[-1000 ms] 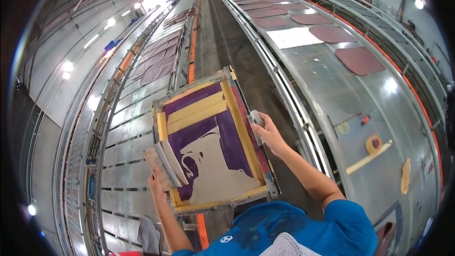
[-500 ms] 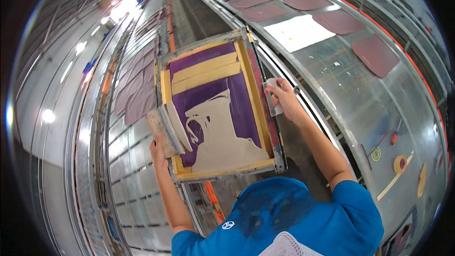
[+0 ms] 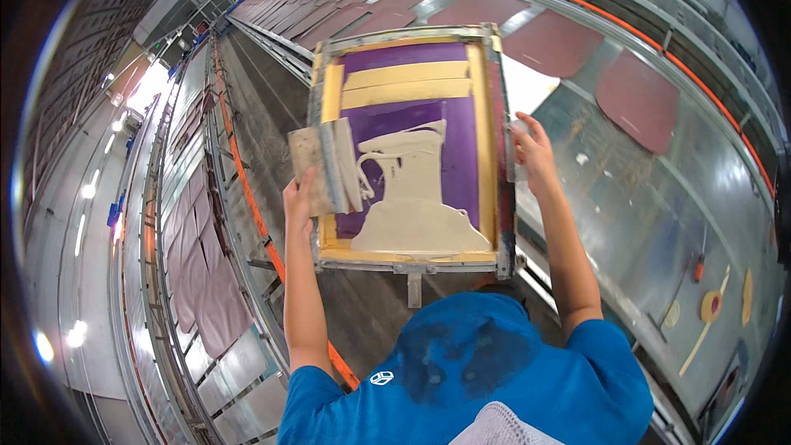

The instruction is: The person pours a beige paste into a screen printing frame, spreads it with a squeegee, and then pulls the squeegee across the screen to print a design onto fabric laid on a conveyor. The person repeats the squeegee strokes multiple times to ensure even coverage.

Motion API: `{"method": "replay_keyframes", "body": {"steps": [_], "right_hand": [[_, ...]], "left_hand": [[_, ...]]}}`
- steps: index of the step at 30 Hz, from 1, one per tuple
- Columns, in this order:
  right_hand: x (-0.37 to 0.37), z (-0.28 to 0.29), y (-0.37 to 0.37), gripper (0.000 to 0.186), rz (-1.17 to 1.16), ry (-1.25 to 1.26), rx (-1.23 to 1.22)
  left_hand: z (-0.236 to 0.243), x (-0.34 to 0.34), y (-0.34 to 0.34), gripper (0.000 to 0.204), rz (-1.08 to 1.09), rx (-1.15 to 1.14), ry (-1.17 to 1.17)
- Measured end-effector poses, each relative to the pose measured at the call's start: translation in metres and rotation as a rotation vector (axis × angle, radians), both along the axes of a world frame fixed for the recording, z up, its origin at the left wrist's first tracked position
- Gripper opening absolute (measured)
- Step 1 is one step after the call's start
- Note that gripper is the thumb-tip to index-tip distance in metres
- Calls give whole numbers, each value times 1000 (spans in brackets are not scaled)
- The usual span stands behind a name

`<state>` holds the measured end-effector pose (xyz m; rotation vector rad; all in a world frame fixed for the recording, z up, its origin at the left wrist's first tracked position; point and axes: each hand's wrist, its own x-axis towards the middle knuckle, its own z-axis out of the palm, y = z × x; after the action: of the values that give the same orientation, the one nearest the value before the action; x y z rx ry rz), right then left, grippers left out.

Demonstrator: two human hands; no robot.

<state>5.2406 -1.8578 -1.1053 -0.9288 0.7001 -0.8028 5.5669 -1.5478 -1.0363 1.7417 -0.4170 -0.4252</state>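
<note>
A screen-printing frame (image 3: 404,35) hangs between my hands, its purple mesh (image 3: 460,144) facing up and edged with yellow tape. Thick cream ink (image 3: 416,222) is spread over the lower middle of the mesh, with streaks running upward. My left hand (image 3: 300,198) grips a wide squeegee (image 3: 315,169) at the frame's left side; its ink-coated blade reaches over the mesh. Whether these fingers also hold the frame is hidden. On the right side, my right hand (image 3: 534,148) curls around a pale translucent piece at the frame's edge.
On the right, a long metal table (image 3: 610,198) carries maroon fabric pieces (image 3: 638,103), a white sheet (image 3: 527,86), a tape roll (image 3: 712,306) and a red-handled screwdriver (image 3: 699,268). Maroon fabric (image 3: 202,272) lies on the left table. An orange-edged rail (image 3: 247,210) borders the aisle.
My view has turned, and the frame now sits farther right and straighter in it. Both hands have kept their hold, the squeegee staying at the frame's left side.
</note>
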Motion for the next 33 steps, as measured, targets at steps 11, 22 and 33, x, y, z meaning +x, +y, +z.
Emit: {"method": "replay_keyframes", "body": {"steps": [11,22,33], "right_hand": [[-103,-52,-96,33,-356,209,98],[-155,-70,-73,33,-623,534,8],[-127,-96,-59,30,-859,466,19]], "left_hand": [[-67,-39,-189,49,-307,121,207],[-113,-26,-307,59,-752,146,213],[-134,6,-365,58,-882,202,339]]}}
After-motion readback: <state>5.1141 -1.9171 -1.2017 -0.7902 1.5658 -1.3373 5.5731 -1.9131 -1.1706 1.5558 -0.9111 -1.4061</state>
